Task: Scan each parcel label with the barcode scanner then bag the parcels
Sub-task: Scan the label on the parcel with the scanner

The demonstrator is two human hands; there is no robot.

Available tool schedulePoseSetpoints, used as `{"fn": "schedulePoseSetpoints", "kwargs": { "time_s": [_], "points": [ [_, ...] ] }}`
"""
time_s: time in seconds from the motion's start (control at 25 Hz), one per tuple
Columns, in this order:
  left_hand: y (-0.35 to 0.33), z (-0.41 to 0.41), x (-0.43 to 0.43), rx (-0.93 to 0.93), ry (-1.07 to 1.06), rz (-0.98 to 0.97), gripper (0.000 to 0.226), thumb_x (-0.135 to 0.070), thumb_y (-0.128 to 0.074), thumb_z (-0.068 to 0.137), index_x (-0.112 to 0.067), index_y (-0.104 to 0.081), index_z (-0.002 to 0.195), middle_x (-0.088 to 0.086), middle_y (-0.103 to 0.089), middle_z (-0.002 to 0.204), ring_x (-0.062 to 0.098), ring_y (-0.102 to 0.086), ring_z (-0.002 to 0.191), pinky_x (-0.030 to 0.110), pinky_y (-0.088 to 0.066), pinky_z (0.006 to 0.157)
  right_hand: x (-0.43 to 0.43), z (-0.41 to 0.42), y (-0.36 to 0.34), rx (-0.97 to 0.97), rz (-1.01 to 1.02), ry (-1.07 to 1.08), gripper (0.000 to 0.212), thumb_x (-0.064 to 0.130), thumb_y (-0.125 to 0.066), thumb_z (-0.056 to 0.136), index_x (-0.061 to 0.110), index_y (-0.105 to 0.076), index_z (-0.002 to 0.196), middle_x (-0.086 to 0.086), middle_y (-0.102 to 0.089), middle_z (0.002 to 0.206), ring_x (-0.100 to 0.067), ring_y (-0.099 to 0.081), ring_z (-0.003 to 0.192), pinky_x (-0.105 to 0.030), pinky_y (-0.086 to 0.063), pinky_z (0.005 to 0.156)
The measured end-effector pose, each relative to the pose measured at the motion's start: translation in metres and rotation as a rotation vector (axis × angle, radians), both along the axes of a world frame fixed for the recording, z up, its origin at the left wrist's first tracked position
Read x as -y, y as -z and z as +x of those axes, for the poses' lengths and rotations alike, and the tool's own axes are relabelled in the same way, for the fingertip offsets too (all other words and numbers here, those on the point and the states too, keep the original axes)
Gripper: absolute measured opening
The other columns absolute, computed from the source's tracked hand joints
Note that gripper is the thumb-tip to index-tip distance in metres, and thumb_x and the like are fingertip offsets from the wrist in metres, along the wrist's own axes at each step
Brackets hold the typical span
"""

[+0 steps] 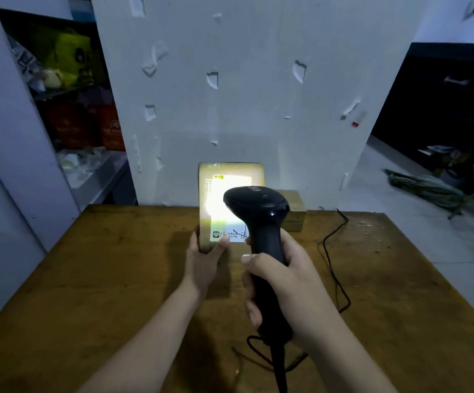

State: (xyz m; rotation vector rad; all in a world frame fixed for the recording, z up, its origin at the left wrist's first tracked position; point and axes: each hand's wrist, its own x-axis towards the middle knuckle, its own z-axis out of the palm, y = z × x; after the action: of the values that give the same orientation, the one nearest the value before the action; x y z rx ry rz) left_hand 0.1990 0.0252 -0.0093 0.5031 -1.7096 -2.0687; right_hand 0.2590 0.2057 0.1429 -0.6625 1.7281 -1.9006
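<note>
R hand (284, 282): fingers wrapped tight round black scanner (258, 222) handle; cable (280, 370) trails over wood table (102, 279). L hand (204, 259) pinches parcel (205, 194) near edge, thumb on lit label (224, 199). Scanner head hides label's right part. 2nd box (296, 214) behind, by white wall (244, 95). Shelf (102, 185) w/ bags far left.

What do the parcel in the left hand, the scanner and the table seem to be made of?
The parcel looks like brown cardboard under glossy clear tape, which wrinkles and shines near its top edge. The scanner seems smooth black plastic; a small glint sits on its head. The table looks like wood, matt brown with scuffs and pale marks, though a veneer is possible.
</note>
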Motion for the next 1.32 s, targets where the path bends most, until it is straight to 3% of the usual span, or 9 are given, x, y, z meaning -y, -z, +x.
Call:
{"fn": "schedulePoseSetpoints", "kwargs": {
  "time_s": [0.2,0.36,0.64,1.04,1.32],
  "points": [
    [-0.003,0.002,0.0,-0.001,-0.033,-0.022,0.072,-0.037,-0.079,0.067,0.003,-0.049,0.119,0.025,-0.065,0.106,0.04,-0.066,0.097,0.061,-0.052,0.084,-0.001,0.0,0.0,0.007,-0.03,-0.05,0.017,0.019,-0.06,0.078,0.02,-0.051,0.093,-0.005,-0.051,0.055,-0.019,-0.044,0.035,-0.024,-0.04,0.037],
    [-0.006,0.002,0.0,0.0,-0.052,0.007,0.06,-0.027,-0.076,0.07,-0.005,-0.053,0.121,0.018,-0.068,0.107,0.036,-0.067,0.097,0.054,-0.055,0.084,-0.002,0.002,0.0,0.036,-0.048,-0.072,0.019,0.02,-0.06,0.077,0.02,-0.051,0.094,-0.006,-0.051,0.054,-0.019,-0.044,0.035,-0.024,-0.04,0.038],
    [-0.01,0.001,-0.002,0.041,-0.051,-0.046,0.094,-0.053,-0.076,0.057,-0.019,-0.042,0.138,0.006,-0.062,0.124,0.026,-0.062,0.11,0.047,-0.054,0.091,-0.009,0.001,-0.001,0.009,-0.046,-0.041,0.019,0.02,-0.059,0.076,0.021,-0.052,0.093,-0.006,-0.05,0.054,-0.019,-0.044,0.034,-0.023,-0.04,0.037],
    [-0.007,0.003,-0.008,0.022,-0.05,-0.021,0.058,-0.022,-0.071,0.082,-0.012,-0.045,0.133,0.013,-0.065,0.117,0.026,-0.065,0.102,0.034,-0.058,0.079,-0.014,0.007,0.002,0.005,-0.03,-0.046,0.024,0.02,-0.06,0.077,0.019,-0.05,0.099,-0.006,-0.051,0.056,-0.019,-0.045,0.034,-0.024,-0.04,0.038],
    [-0.005,0.003,-0.009,0.042,-0.057,-0.001,0.086,-0.047,-0.074,0.06,-0.017,-0.044,0.135,0.008,-0.064,0.12,0.024,-0.063,0.106,0.043,-0.055,0.089,-0.015,0.008,0.001,0.014,-0.027,-0.049,0.029,0.017,-0.06,0.075,0.016,-0.049,0.102,-0.009,-0.048,0.054,-0.019,-0.044,0.033,-0.024,-0.04,0.037]
  ]
}}
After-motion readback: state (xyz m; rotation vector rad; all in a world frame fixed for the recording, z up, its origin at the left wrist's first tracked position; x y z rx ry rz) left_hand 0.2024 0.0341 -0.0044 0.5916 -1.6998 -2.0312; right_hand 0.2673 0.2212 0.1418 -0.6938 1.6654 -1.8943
